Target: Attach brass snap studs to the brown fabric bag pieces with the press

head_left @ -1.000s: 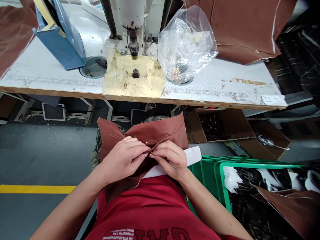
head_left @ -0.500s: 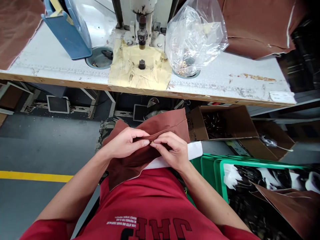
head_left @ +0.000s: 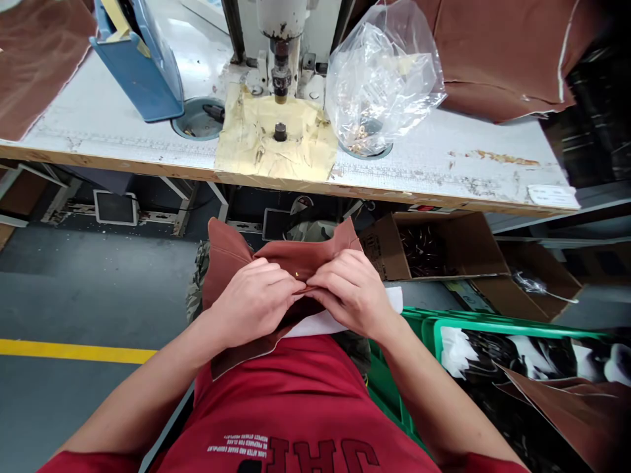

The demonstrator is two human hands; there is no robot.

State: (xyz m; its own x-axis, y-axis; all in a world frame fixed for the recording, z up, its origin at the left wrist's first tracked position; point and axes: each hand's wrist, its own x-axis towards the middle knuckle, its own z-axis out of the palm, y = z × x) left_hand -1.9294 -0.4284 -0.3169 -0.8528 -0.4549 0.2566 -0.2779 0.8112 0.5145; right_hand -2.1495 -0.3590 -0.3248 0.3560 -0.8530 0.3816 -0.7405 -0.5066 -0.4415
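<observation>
The brown fabric panel [head_left: 290, 251] lay over camouflage trousers [head_left: 196, 289], nearer than the worktop [head_left: 428, 157]. Left hand [head_left: 259, 299] and right hand [head_left: 352, 289] pinched its fold, grip closed. Gold no longer showed between them; a gold stud [head_left: 297, 274] showed just beyond, suggesting handling had shifted to cloth.

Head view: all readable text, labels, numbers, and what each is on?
"LOOK AFTER AND SHARE EQUIPMENT": red shirt, upside down, slightly blurred.
"BE PREPARED FOR CLASS": same shirt.
"RESPECT OTHERS PROPERTY": same shirt.
Large shirt letters: upside down, partly cut off, wording uncertain.
Print on cardboard box: too blurred.
Ruler-like marks on worktable: too small.
</observation>
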